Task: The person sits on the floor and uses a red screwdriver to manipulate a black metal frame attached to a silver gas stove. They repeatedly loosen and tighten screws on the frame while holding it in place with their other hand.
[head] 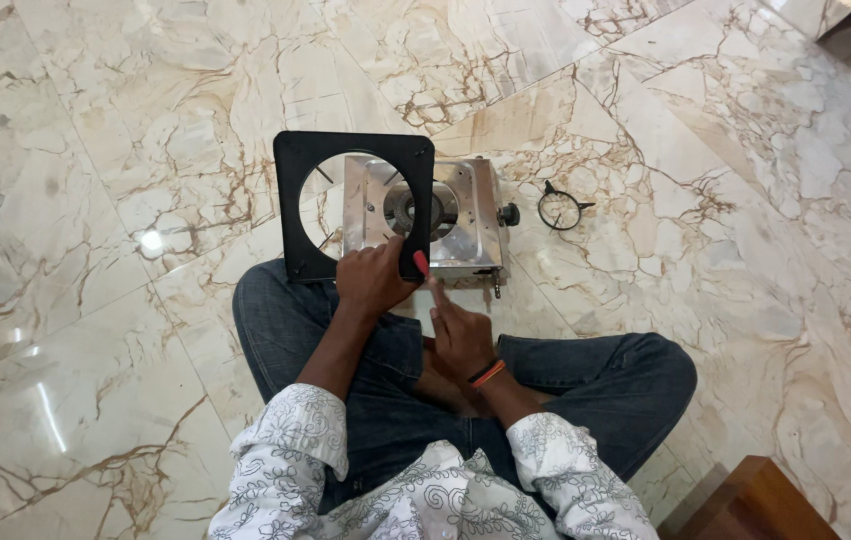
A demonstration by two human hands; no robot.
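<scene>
Head view, looking down at a person seated cross-legged on a cream marble floor with brown veining.

Left hand: closed on the lower edge of a square black metal frame with a large round opening. The frame is held tilted up, its near edge at the person's knee and its right part over the burner unit, probably so that the unit below stays in sight through the opening.

A red object shows at the frame's lower right corner, beside the left thumb; what it is cannot be told.

Right hand: half closed, forefinger extended, its tip touching or almost touching the frame's lower right corner. It grips nothing visible. An orange and black band sits on the wrist.

Square steel single-burner stove body: flat on the floor just ahead of the knees, black knob on its right side.

Small black wire ring with prongs: on the floor, near the knob, untouched.

Brown wooden furniture corner: at the bottom right, well apart.
</scene>
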